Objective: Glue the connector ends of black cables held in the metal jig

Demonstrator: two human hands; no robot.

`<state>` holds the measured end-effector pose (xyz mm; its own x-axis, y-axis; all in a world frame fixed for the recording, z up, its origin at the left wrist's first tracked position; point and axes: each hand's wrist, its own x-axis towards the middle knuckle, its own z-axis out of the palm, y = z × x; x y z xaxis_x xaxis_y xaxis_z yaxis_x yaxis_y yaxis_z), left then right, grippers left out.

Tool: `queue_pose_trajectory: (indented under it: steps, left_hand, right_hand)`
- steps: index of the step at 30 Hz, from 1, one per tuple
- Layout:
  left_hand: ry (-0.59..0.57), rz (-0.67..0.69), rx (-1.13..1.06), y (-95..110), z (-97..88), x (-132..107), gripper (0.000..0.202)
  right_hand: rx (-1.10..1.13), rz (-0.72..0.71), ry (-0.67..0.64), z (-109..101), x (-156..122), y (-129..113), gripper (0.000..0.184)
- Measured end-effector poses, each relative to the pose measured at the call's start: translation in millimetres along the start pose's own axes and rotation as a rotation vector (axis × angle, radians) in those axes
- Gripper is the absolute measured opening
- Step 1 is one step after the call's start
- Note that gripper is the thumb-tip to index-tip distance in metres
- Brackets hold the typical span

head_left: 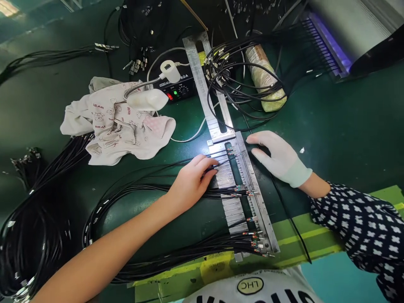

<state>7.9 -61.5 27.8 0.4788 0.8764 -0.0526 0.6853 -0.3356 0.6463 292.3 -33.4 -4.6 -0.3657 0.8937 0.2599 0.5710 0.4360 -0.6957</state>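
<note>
My bare left hand (pixel 191 181) has its thumb and fingers closed on a thin black cable (pixel 225 161) over a slotted metal fixture (pixel 261 210). Several black cables lie across this fixture, their ends showing small metal connectors and coloured wires, as in the cable bundle (pixel 202 246) at the near end. To the right of the fixture, my right hand (pixel 277 158) wears a white glove with a pale green cuff. Its thumb and fingers are apart, with nothing between them. Some of the left fingertips are hidden by the hand.
A cloth (pixel 132 134) with printed bears lies under a lit lamp (pixel 148 100). Behind are a black control box (pixel 186 90), coiled cables (pixel 221 80) and a wrapped roll (pixel 265 78). More cables (pixel 34 235) lie left. A single cable (pixel 292 223) hangs over the taped front edge.
</note>
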Motion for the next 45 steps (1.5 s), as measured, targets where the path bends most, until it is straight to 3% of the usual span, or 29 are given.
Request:
queue_pose_trajectory:
  steps: [5, 9, 12, 16, 25, 33, 37, 42, 45]
  left_hand:
    - [0.091, 0.120, 0.032, 4.0, 14.3, 17.5, 0.013]
    - [0.162, 0.131, 0.018, -11.6, 2.9, 16.3, 0.012]
    - [0.130, 0.119, -0.020, -22.1, -5.9, 11.3, 0.015]
    - [0.081, 0.192, -0.049, -28.5, -4.0, 9.4, 0.024]
    - [0.007, 0.307, 0.138, -34.0, -8.1, 12.8, 0.032]
    - [0.010, 0.280, 0.064, -28.6, -6.0, 19.0, 0.021]
    - [0.037, 0.312, 0.133, -29.2, -1.4, 13.8, 0.024]
    - [0.140, 0.314, 0.514, -29.6, -4.1, -4.7, 0.042]
    - [0.126, 0.326, 0.552, -24.4, -6.8, -0.3, 0.037]
  right_hand:
    - [-0.012, 0.009, -0.002, -1.1, 0.4, -0.8, 0.027]
    - [-0.008, 0.002, -0.010, -1.0, 1.2, -0.6, 0.027]
    - [-0.007, 0.005, -0.014, -0.8, 2.1, -0.5, 0.027]
    - [-0.004, 0.014, -0.018, -0.7, 2.9, -0.5, 0.027]
    - [-0.005, 0.023, -0.025, -0.5, 4.0, -0.9, 0.027]
    - [0.007, 0.021, -0.026, -0.6, 5.0, -1.8, 0.027]
    - [0.015, 0.020, -0.026, -0.7, 5.5, -0.6, 0.027]
    - [0.027, 0.023, -0.038, -1.5, 6.5, -0.2, 0.027]
    - [0.032, 0.013, -0.032, -1.0, 6.6, -0.2, 0.027]
